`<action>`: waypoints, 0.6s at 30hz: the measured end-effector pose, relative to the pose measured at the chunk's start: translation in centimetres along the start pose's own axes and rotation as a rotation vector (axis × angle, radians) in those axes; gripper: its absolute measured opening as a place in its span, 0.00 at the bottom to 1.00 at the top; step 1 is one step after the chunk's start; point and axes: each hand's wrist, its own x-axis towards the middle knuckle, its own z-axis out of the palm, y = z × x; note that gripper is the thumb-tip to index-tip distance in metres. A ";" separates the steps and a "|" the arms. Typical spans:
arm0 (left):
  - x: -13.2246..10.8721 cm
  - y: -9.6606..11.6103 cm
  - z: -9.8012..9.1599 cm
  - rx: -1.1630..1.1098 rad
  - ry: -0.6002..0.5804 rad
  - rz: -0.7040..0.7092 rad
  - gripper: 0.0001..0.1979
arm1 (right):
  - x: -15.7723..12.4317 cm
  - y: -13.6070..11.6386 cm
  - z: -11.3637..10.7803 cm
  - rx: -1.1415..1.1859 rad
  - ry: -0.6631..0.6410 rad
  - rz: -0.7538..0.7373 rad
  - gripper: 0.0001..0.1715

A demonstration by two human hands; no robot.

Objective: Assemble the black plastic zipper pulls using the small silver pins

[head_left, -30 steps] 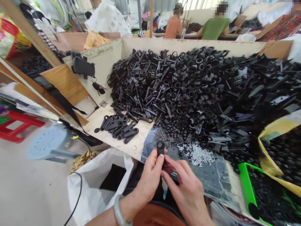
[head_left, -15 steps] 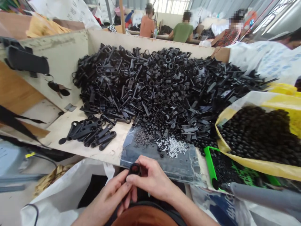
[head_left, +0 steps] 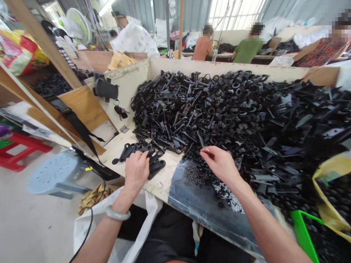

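Note:
My left hand (head_left: 136,168) is closed over the small group of long black plastic parts with ring ends (head_left: 157,169), on the pale board at the left. Its fingertips grip one of these parts, mostly hidden by the hand. At the front edge of the big heap of black plastic parts (head_left: 175,109), the fingers of my right hand (head_left: 221,164) are pinched together. Something dark shows between them, too covered to name. Small dark pieces (head_left: 195,174) lie just below that hand, and silver pins (head_left: 236,205) lie partly behind its wrist.
A green tray (head_left: 298,226) and a yellow-edged bag (head_left: 319,193) of black pieces stand at the right. The box's pale left wall (head_left: 131,86) carries a black holder (head_left: 106,87) and hanging keys (head_left: 120,111). A blue stool (head_left: 55,171) stands left. People sit beyond.
My hands have come apart from the black part they held together near my lap. The left went to the group of long parts, the right to the heap. The view has turned left.

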 end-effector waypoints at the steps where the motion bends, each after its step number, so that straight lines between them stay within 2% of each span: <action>1: -0.1 0.1 0.4 0.017 -0.011 0.007 0.18 | 0.8 -1.1 0.9 -0.012 -0.017 0.005 0.12; 4: -0.6 0.3 0.9 0.011 0.047 -0.017 0.19 | 2.2 -3.7 3.5 -0.046 -0.062 0.053 0.15; 7: -0.8 0.6 0.3 -0.076 0.165 -0.070 0.20 | 2.4 -4.2 4.9 -0.052 -0.085 0.103 0.11; 9: -1.0 1.4 -0.4 -0.255 0.215 -0.098 0.19 | 2.2 -3.6 4.8 -0.031 -0.082 0.138 0.08; 11: -1.2 3.0 -1.0 -0.558 0.186 -0.112 0.16 | 1.7 -2.8 4.0 0.015 -0.076 0.175 0.10; 13: -1.4 5.3 -1.1 -0.920 0.006 -0.186 0.13 | 0.8 -2.2 2.9 0.066 -0.074 0.205 0.14; 16: -1.6 8.8 -0.7 -1.446 -0.453 -0.514 0.23 | -1.9 -2.5 1.7 0.238 -0.122 0.233 0.24; 18: -1.8 10.3 -0.3 -1.756 -0.696 -0.666 0.26 | -4.3 -3.3 1.4 0.593 -0.262 0.256 0.28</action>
